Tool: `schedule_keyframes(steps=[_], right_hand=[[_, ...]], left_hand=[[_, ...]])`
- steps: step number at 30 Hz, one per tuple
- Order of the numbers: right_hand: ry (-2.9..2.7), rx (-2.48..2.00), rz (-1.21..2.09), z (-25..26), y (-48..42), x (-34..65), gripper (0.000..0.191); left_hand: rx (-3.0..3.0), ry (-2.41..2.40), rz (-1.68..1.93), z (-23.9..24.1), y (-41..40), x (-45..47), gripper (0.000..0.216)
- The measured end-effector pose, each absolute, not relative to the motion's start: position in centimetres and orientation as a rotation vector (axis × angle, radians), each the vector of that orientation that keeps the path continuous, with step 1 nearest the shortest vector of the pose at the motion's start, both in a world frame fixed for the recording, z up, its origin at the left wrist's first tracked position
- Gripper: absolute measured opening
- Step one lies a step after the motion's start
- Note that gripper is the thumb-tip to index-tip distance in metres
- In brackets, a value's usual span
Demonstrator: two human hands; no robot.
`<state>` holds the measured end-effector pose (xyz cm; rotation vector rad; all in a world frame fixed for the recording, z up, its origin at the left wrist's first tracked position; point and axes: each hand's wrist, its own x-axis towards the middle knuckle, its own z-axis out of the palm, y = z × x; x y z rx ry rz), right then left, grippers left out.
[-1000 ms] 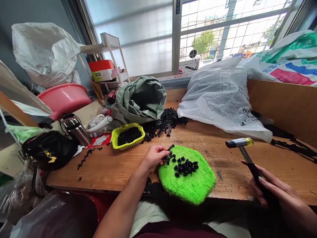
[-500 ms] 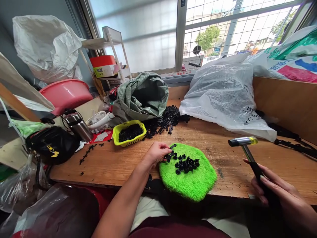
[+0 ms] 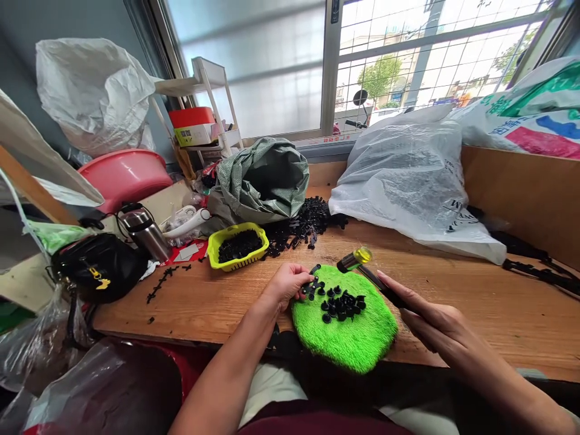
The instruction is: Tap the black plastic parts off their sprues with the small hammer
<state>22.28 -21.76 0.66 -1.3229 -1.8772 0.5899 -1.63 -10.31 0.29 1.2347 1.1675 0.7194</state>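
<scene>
My left hand [image 3: 292, 283] is closed in a pinch on a small black plastic part [image 3: 312, 286] at the left edge of the bright green fluffy cloth [image 3: 357, 344]. On that cloth lies a cluster of black plastic pieces [image 3: 347, 306], several with round flat heads. My right hand [image 3: 423, 314] is wrapped round the black handle of a small mallet [image 3: 356, 260]. The mallet's head, black at one end and clear yellow at the other, hangs above the cloth's far edge, right of my left hand. Fingertips hide much of the pinched part.
A yellow basket [image 3: 238, 248] of black pieces stands on the wooden table [image 3: 212, 302]. Behind it, a loose black pile [image 3: 312, 217] spreads before an open green woven sack [image 3: 263, 178]. A white plastic bag [image 3: 408, 181] lies back right. A steel flask [image 3: 145, 232] and black bag [image 3: 102, 266] stand left.
My right hand has swung the mallet leftward from the right side of the table to above the cloth. My left hand stays by the cloth's left edge. The view has tilted slightly.
</scene>
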Motion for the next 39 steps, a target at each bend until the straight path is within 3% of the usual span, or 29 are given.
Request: schedule_keyframes(steps=[12,39], right_hand=[[-2.112,-1.281,0.603,0.7,-21.1,21.3,0.044],[-2.044,-1.254,0.619,0.3,-21.6,21.2,0.044]], left_hand=[[1.255,1.240,0.706,0.5,-10.4,-1.2,0.020],[1.187,1.202,0.752,0.5,-10.7,-1.6,0.017]])
